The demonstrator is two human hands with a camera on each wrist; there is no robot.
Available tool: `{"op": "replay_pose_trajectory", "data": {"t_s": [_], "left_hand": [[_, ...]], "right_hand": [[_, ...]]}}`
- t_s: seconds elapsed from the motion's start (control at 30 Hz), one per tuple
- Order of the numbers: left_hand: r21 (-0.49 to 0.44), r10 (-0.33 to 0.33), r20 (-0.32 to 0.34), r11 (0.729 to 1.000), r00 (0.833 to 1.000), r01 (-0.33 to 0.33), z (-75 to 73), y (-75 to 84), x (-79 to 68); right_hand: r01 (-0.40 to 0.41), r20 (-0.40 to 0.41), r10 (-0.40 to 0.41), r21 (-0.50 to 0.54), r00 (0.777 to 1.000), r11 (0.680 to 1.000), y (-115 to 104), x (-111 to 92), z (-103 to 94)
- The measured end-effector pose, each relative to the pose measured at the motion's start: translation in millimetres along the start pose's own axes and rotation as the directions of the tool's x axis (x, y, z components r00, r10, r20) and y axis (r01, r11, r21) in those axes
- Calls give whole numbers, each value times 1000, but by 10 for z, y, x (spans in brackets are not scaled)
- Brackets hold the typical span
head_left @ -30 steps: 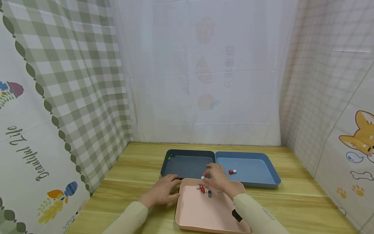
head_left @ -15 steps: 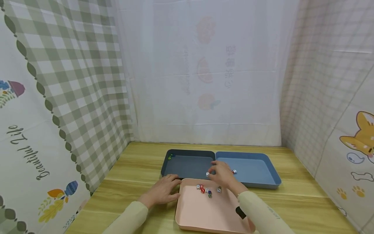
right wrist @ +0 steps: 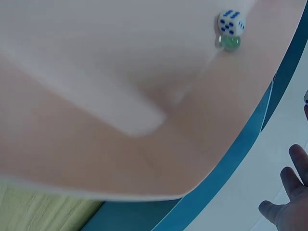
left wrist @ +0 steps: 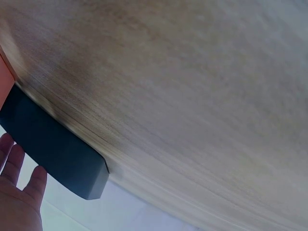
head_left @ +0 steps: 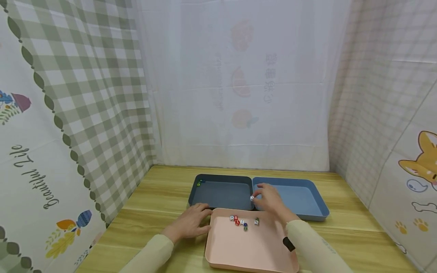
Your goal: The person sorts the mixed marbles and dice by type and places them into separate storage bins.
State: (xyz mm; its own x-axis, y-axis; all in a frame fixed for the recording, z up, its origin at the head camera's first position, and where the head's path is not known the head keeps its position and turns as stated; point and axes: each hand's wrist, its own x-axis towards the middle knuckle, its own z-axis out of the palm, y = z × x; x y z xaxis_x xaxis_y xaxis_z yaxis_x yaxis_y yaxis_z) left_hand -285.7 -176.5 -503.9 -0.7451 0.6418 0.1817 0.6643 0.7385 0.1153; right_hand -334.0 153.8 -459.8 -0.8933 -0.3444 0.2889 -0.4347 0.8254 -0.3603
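Note:
My right hand [head_left: 269, 199] pinches a white die [head_left: 252, 198] between thumb and finger, over the left rim of the blue tray [head_left: 319, 201]. My left hand [head_left: 191, 222] rests at the left side of the pink tray [head_left: 235, 250], thumb and fingers relaxed by its rim. Inside the pink tray lie white dice, red dice [head_left: 237, 223] and a blue marble [head_left: 245, 225]. Farther right, a white die with blue pips [right wrist: 231, 23] sits against a green marble [right wrist: 231, 43]. The dice in the blue tray are hidden behind my right hand.
A dark grey tray [head_left: 222, 191] stands left of the blue one, with green marbles [head_left: 199, 184] in its far left corner. All three trays are on a wood-grain table [head_left: 153, 201]. Cloth curtains [head_left: 239, 125] close off the back and sides.
My right hand has carried the white die to the right, from above the pink tray's far rim to the blue tray's left edge. The left hand stays put.

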Motion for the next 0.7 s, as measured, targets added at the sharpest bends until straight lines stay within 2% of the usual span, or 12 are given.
{"op": "replay_pose_trajectory", "data": {"t_s": [0.4, 0.7], "left_hand": [[-3, -1, 4, 1000, 1000, 1, 2, 4, -8], [-2, 8, -3, 1000, 1000, -8, 13, -3, 6]], "right_hand": [[-47, -43, 44, -69, 998, 997, 281, -49, -233], [-109, -53, 105, -80, 993, 991, 607, -138, -366]]}}
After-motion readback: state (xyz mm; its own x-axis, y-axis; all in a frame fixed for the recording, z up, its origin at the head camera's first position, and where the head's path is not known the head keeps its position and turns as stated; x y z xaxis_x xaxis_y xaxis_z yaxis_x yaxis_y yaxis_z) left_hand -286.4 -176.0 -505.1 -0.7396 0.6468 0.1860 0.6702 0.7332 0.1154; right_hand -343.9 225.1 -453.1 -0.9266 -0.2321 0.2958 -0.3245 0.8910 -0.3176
